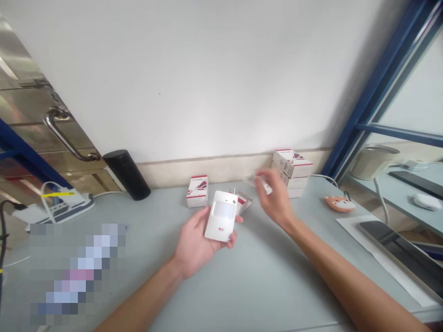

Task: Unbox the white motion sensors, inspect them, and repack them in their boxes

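A white rectangular device point(222, 216) with a greyish window and a thin metal antenna rests in my left hand point(197, 242), its fingers wrapped round the edges. My right hand point(275, 198) is raised to the right, in front of stacked boxes, fingers curled around a small whitish thing that is blurred. Between the hands, behind the device, lies an open white and red box point(244, 202). A closed white and red box point(198, 191) stands behind my left hand. Several similar boxes point(294, 165) are stacked near the wall.
A black cylinder point(127, 175) stands by the wall at left, beside a power strip point(81, 208). An orange animal-shaped item point(339, 204) and a dark flat device point(401, 253) on white paper lie at right. A blurred-out item point(83, 267) is at front left.
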`<state>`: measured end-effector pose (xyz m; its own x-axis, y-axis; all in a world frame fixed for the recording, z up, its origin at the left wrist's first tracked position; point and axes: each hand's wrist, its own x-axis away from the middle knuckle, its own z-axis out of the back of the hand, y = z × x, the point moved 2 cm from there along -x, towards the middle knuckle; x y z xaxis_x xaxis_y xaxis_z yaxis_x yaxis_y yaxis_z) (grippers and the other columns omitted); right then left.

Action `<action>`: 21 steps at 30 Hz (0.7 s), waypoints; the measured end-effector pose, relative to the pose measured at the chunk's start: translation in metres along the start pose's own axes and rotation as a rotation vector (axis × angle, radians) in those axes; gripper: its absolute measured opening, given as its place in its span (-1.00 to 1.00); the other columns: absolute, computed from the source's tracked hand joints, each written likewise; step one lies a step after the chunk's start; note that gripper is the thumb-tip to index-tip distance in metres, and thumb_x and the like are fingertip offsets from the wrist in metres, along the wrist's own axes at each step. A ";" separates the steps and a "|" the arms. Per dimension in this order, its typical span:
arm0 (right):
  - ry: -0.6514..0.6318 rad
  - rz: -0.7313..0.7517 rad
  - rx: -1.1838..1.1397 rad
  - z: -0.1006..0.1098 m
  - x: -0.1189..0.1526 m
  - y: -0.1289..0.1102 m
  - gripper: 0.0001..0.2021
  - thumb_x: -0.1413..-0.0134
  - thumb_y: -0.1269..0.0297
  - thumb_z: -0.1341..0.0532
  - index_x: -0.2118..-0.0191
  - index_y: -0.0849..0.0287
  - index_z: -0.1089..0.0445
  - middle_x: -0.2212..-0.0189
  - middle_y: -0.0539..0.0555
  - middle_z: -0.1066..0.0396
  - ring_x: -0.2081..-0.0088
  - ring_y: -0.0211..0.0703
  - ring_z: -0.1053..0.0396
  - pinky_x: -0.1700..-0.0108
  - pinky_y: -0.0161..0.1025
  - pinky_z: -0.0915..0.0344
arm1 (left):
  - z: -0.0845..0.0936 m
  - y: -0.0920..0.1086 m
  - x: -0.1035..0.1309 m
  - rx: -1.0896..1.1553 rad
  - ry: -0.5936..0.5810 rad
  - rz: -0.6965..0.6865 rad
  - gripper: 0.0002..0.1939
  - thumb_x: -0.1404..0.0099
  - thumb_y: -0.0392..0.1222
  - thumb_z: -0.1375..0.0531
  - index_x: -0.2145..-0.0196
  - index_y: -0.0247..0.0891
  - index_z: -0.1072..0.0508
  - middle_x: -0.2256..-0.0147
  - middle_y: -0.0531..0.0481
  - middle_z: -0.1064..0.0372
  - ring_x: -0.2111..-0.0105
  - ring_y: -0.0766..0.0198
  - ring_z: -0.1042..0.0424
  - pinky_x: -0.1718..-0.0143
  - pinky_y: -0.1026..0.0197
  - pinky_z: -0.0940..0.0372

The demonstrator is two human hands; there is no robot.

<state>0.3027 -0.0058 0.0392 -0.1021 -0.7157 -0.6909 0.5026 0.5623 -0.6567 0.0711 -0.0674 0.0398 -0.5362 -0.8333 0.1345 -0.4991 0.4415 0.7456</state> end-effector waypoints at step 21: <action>-0.333 -0.666 -0.567 -0.006 0.005 -0.025 -0.53 -0.18 -0.23 -0.34 0.35 0.15 -0.51 0.53 -0.07 -0.22 0.46 -0.28 -0.13 0.33 -0.24 -0.15 | -0.009 -0.009 0.005 -0.069 -0.081 0.039 -0.52 -0.53 -0.04 0.06 -0.31 -0.21 -0.21 0.15 -0.28 -0.50 0.44 0.06 -0.50 0.38 0.09 -0.24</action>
<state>0.2844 -0.0208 0.0498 0.0773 -0.9955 -0.0546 -0.0741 0.0489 -0.9961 0.0786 -0.0789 0.0393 -0.6088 -0.7851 0.1137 -0.4298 0.4469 0.7846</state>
